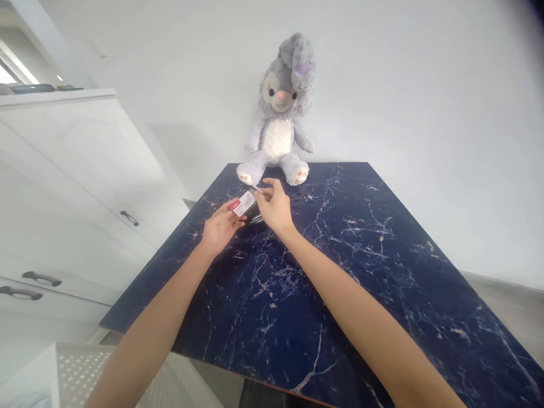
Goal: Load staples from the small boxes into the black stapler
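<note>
My left hand (220, 229) grips a small white-and-red box (243, 204) by its lower left end, fingers wrapped beneath it and thumb along the edge. At the box's upper right end is my right hand (274, 207), its thumb and fingers pinched at what looks like a raised white end flap. The fingers partly cover that end, so the inside of the box is hidden. Just under the hands, thin shiny metal pieces (256, 219) lie on the dark blue marbled table (272, 300); their kind is too small to tell.
A grey plush rabbit (278, 136) with a white belly sits at the table's far edge against the wall. White cabinets (76, 187) with dark handles stand along the left. A white perforated bin or basket (80, 362) is below the table's near left corner.
</note>
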### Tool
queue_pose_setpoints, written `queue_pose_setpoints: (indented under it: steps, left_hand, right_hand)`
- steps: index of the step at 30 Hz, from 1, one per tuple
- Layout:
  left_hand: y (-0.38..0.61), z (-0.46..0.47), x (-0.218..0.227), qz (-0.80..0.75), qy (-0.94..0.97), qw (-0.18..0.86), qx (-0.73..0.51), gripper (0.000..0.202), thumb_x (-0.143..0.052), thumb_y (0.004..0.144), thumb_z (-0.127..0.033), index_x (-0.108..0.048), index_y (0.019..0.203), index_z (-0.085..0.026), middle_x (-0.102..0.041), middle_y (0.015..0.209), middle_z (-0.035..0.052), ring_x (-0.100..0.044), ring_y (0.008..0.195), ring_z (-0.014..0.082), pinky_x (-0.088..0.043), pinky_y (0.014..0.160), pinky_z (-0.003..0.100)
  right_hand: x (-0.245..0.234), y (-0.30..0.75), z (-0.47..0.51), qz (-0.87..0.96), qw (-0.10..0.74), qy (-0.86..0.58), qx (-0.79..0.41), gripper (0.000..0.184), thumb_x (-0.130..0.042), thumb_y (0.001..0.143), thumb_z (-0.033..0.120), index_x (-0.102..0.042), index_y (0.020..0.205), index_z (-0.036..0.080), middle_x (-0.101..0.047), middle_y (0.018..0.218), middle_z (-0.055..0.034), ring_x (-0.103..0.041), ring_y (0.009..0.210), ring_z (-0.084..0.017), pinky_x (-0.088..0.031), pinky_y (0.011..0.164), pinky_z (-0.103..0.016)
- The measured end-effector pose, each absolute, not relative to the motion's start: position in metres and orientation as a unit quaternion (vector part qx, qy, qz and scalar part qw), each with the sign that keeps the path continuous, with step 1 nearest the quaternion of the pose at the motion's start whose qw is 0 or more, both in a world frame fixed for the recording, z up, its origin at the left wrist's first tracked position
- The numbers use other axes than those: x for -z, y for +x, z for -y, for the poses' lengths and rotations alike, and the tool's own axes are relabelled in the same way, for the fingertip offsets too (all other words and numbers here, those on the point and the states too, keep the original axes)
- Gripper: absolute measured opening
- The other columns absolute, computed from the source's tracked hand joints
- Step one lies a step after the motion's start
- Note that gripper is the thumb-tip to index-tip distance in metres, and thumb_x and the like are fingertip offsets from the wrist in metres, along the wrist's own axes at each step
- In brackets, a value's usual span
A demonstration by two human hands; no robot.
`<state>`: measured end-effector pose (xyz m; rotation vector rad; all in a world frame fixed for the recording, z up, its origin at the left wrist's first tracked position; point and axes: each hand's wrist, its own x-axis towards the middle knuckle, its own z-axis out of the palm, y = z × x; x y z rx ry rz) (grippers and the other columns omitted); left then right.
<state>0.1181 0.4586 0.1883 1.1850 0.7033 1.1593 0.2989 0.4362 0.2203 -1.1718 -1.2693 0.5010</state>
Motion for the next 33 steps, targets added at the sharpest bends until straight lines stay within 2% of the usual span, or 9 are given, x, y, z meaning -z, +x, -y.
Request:
queue_pose_setpoints:
  steps: [3, 6, 11, 20, 23, 28, 31, 33]
  left_hand:
    - [0.119, -0.457, -0.190, -0.300, 0.506, 0.617, -0.522, 0.043, -0.076, 0.080, -0.030, -0.068, 0.121, -0.021, -0.071, 0.113, 0.0089, -0.071, 0.081, 0.0163, -0.059, 0.073, 0.030]
    - [0.120, -0.457, -0.188, -0.299, 0.518, 0.604, -0.527, 0.047, -0.081, 0.077, -0.029, -0.068, 0.121, -0.022, -0.072, 0.110, 0.0076, -0.071, 0.079, 0.0154, -0.060, 0.075, 0.031]
    - [0.119, -0.457, -0.185, -0.280, 0.541, 0.605, -0.513, 0.049, -0.084, 0.075, -0.029, -0.068, 0.121, -0.024, -0.071, 0.112, 0.0074, -0.072, 0.085, 0.0180, -0.060, 0.080, 0.034]
    - [0.115, -0.463, -0.181, -0.290, 0.550, 0.579, -0.528, 0.048, -0.084, 0.076, -0.032, -0.068, 0.120, -0.025, -0.071, 0.116, 0.0072, -0.073, 0.088, 0.0184, -0.058, 0.089, 0.039]
    - [0.115, -0.463, -0.182, -0.303, 0.557, 0.564, -0.529, 0.050, -0.085, 0.075, -0.034, -0.068, 0.121, -0.025, -0.071, 0.118, 0.0081, -0.073, 0.089, 0.0196, -0.059, 0.088, 0.039]
    - [0.116, -0.463, -0.188, -0.316, 0.548, 0.537, -0.558, 0.047, -0.085, 0.073, -0.036, -0.070, 0.116, -0.022, -0.073, 0.113, 0.0076, -0.072, 0.083, 0.0173, -0.058, 0.083, 0.036]
    - [0.110, -0.472, -0.186, -0.356, 0.518, 0.482, -0.611, 0.040, -0.079, 0.077, -0.039, -0.070, 0.110, -0.019, -0.074, 0.100, 0.0063, -0.071, 0.076, 0.0160, -0.058, 0.079, 0.033]
    - [0.101, -0.481, -0.181, -0.411, 0.508, 0.406, -0.638, 0.034, -0.071, 0.082, -0.042, -0.070, 0.107, -0.019, -0.074, 0.094, 0.0059, -0.071, 0.072, 0.0164, -0.057, 0.075, 0.032]
  right_hand:
    - [-0.219, 0.299, -0.439, 0.549, 0.629, -0.489, -0.254, 0.025, -0.056, 0.093, 0.037, -0.066, 0.111, 0.023, -0.077, 0.100, -0.0037, -0.073, 0.089, -0.018, -0.056, 0.087, -0.033]
    - [-0.216, 0.300, -0.442, 0.560, 0.627, -0.482, -0.247, 0.019, -0.058, 0.091, 0.035, -0.072, 0.097, 0.024, -0.077, 0.098, -0.0019, -0.073, 0.090, -0.018, -0.056, 0.090, -0.033]
    - [-0.213, 0.301, -0.444, 0.522, 0.625, -0.512, -0.273, 0.020, -0.060, 0.088, 0.032, -0.074, 0.099, 0.023, -0.077, 0.095, -0.0028, -0.074, 0.090, -0.019, -0.057, 0.090, -0.035]
    - [-0.209, 0.295, -0.446, 0.584, 0.573, -0.446, -0.364, 0.023, -0.059, 0.088, 0.030, -0.071, 0.106, 0.024, -0.077, 0.102, 0.0005, -0.073, 0.088, -0.016, -0.057, 0.084, -0.031]
    - [-0.209, 0.292, -0.441, 0.586, 0.575, -0.483, -0.304, 0.024, -0.059, 0.087, 0.026, -0.069, 0.110, 0.024, -0.075, 0.110, -0.0002, -0.072, 0.085, -0.015, -0.056, 0.086, -0.032]
    - [-0.207, 0.288, -0.433, 0.643, 0.541, -0.500, -0.209, 0.040, -0.059, 0.086, 0.021, -0.058, 0.126, 0.025, -0.073, 0.119, -0.0026, -0.070, 0.089, -0.017, -0.053, 0.091, -0.036]
    - [-0.195, 0.292, -0.435, 0.645, 0.538, -0.523, -0.143, 0.039, -0.053, 0.090, 0.022, -0.055, 0.129, 0.023, -0.073, 0.116, -0.0046, -0.065, 0.105, -0.022, -0.048, 0.099, -0.039]
    - [-0.182, 0.299, -0.438, 0.614, 0.544, -0.567, -0.072, 0.035, -0.047, 0.093, 0.022, -0.058, 0.126, 0.019, -0.070, 0.119, -0.0089, -0.058, 0.116, -0.025, -0.043, 0.105, -0.041]
